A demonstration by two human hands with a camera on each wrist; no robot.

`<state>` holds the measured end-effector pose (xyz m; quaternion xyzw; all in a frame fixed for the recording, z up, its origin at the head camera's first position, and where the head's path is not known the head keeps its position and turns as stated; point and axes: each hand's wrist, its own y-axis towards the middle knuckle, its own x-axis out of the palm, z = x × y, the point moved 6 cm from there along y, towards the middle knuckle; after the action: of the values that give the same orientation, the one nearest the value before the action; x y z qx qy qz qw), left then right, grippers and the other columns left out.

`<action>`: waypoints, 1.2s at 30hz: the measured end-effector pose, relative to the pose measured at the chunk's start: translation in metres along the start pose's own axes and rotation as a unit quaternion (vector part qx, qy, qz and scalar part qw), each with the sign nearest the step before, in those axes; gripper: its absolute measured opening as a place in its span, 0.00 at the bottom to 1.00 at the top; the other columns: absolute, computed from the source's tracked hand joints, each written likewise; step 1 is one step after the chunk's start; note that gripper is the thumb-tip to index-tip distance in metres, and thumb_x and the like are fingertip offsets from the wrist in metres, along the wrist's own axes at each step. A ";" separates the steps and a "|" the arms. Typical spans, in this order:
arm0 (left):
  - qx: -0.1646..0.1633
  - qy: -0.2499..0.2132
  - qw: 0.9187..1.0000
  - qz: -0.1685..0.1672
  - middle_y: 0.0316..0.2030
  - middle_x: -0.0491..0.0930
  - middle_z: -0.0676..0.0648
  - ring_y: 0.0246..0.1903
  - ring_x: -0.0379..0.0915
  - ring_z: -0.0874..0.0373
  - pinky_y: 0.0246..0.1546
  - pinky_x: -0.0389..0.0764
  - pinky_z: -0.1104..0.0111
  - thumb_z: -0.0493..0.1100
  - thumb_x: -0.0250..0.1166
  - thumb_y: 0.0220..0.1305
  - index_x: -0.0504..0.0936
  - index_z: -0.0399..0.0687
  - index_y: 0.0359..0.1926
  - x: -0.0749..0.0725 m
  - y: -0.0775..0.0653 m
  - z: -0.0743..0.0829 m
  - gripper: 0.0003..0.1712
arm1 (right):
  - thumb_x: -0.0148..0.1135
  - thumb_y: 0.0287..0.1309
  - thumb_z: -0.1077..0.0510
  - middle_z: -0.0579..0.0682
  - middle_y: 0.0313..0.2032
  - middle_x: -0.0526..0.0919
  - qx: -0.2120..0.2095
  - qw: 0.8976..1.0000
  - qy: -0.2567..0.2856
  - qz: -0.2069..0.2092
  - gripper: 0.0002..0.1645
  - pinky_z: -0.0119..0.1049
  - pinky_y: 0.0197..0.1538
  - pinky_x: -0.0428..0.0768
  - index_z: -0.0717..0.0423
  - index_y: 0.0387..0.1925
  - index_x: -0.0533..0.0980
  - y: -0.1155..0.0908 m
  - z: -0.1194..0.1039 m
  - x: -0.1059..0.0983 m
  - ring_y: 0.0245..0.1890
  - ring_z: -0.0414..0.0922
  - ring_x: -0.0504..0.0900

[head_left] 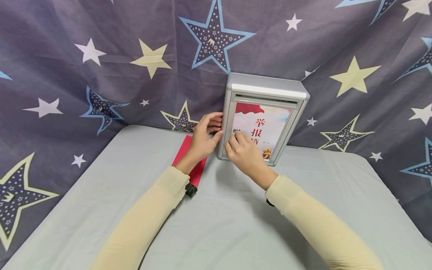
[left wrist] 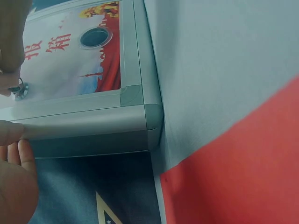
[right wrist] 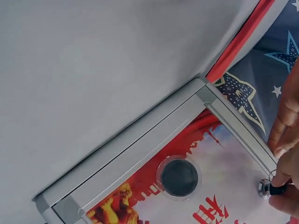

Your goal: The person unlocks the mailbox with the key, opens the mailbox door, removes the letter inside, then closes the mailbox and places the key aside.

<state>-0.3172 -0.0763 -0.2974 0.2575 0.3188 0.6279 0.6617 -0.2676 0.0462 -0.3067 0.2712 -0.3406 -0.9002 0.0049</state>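
Note:
A silver metal box (head_left: 270,80) stands upright against the curtain, with a slot near its top and a front panel (head_left: 276,123) bearing red Chinese characters. My right hand (head_left: 246,152) pinches a small black-headed key (right wrist: 278,189) at the round metal lock (right wrist: 263,188) on the panel's left side. A thin ring shows beside the key. Along the box's left side rests my left hand (head_left: 204,137), its fingertips against the side wall and its thumb at the front edge. Low on the panel, a round dark window (left wrist: 95,37) shows in both wrist views.
A flat red strip (head_left: 199,170) lies on the pale grey covered table (head_left: 216,232), partly under the left forearm. Near its front end, a black object (head_left: 191,190) sits by the left cuff. A star-patterned curtain (head_left: 118,86) hangs behind and at both sides.

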 end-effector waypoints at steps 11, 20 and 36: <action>-0.002 0.003 1.000 0.000 0.50 0.74 0.27 0.48 0.75 0.33 0.49 0.82 0.42 0.14 0.61 0.57 0.72 0.24 0.62 0.001 0.001 0.001 0.29 | 0.59 0.64 0.72 0.63 0.39 0.86 0.021 1.000 0.005 0.005 0.07 0.46 0.51 0.86 0.67 0.31 0.81 -0.003 -0.001 -0.005 0.42 0.57 0.84; -0.008 0.004 1.000 0.004 0.51 0.74 0.28 0.48 0.75 0.34 0.51 0.82 0.43 0.15 0.61 0.58 0.72 0.24 0.62 0.001 0.001 -0.001 0.29 | 0.49 0.70 0.73 0.63 0.40 0.87 0.021 0.999 0.006 0.041 0.15 0.46 0.50 0.87 0.67 0.31 0.80 -0.008 -0.004 -0.010 0.43 0.58 0.85; -0.018 -0.010 1.000 0.008 0.51 0.73 0.27 0.49 0.74 0.34 0.52 0.80 0.41 0.14 0.60 0.58 0.73 0.24 0.62 0.001 0.000 -0.001 0.29 | 0.65 0.58 0.74 0.59 0.41 0.87 0.112 0.959 0.257 0.029 0.08 0.45 0.50 0.87 0.67 0.40 0.83 -0.014 0.010 -0.020 0.44 0.55 0.86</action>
<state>-0.3177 -0.0757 -0.2978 0.2539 0.2988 0.6365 0.6642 -0.2531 0.0674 -0.2993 0.4825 -0.4343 -0.7555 0.0885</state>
